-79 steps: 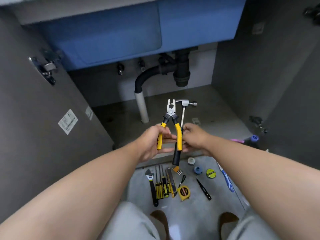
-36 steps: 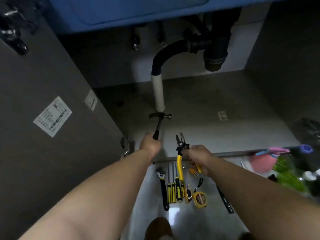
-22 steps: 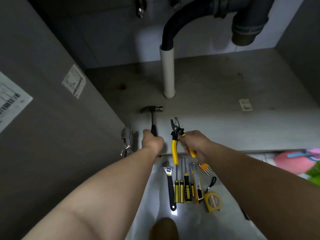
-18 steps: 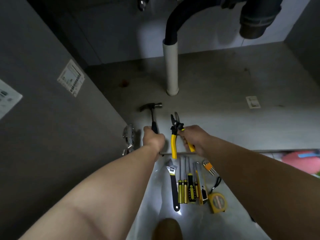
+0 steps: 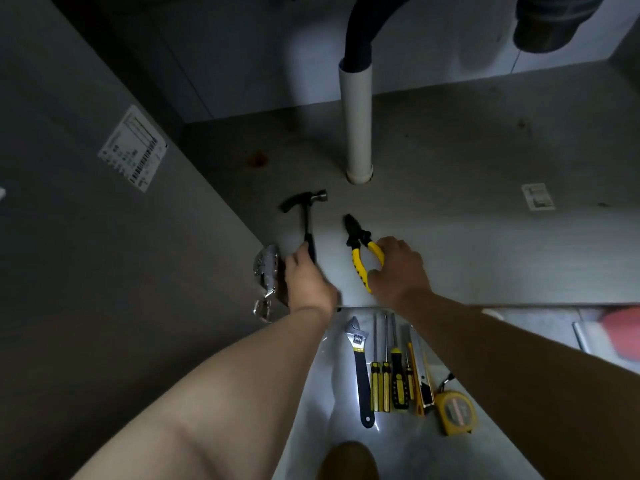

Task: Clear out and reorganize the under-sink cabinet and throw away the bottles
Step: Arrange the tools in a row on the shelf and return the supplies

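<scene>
My left hand [image 5: 309, 278] grips the black handle of a small claw hammer [image 5: 306, 210], whose head lies on the cabinet floor [image 5: 467, 244] near the left wall. My right hand [image 5: 398, 271] holds the yellow handles of the pliers [image 5: 360, 245], whose black jaws point away from me and rest on the cabinet floor. The two tools lie side by side just inside the cabinet's front edge, in front of the white drain pipe [image 5: 356, 116].
On the room floor below the cabinet edge lie an adjustable wrench [image 5: 360, 365], several yellow-handled screwdrivers [image 5: 388, 386], a utility knife [image 5: 424, 379] and a yellow tape measure [image 5: 455, 412]. A door hinge [image 5: 265, 271] sits on the left wall. Something pink [image 5: 621, 332] shows at the right edge.
Both hands have lowered the hammer and pliers onto the cabinet floor. My view has tilted down and come closer to the cabinet.
</scene>
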Demonstrator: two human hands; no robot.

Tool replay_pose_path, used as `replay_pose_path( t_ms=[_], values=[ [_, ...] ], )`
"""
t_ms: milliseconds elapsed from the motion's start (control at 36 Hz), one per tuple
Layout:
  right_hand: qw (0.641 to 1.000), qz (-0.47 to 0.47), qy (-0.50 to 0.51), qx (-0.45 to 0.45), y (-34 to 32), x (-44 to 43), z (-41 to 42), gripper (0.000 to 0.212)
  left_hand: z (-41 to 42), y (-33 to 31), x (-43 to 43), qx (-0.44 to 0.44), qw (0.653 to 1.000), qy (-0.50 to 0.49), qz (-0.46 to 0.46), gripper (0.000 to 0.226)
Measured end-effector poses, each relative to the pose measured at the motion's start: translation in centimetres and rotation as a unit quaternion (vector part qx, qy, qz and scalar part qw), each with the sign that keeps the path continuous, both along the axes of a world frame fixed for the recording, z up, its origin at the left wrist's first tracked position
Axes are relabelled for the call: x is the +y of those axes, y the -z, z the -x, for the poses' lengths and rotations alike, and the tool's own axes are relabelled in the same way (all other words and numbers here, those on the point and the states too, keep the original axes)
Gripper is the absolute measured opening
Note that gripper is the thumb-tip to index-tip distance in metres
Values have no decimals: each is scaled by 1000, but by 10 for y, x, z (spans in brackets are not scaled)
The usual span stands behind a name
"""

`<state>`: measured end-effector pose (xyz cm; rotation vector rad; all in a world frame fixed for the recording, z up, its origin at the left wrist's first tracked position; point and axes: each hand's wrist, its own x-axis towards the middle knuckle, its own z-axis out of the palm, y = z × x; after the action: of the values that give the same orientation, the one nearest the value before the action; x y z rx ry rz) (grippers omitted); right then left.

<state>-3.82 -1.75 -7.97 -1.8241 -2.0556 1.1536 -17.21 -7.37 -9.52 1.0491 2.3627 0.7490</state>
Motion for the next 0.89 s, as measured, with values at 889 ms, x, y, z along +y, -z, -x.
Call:
replay_pose_path(
  t_ms=[889],
  values=[
    [1000,-8,-13,19,15,-14,51,85,4,18,-25,70,997,-28,-24,61]
  ],
)
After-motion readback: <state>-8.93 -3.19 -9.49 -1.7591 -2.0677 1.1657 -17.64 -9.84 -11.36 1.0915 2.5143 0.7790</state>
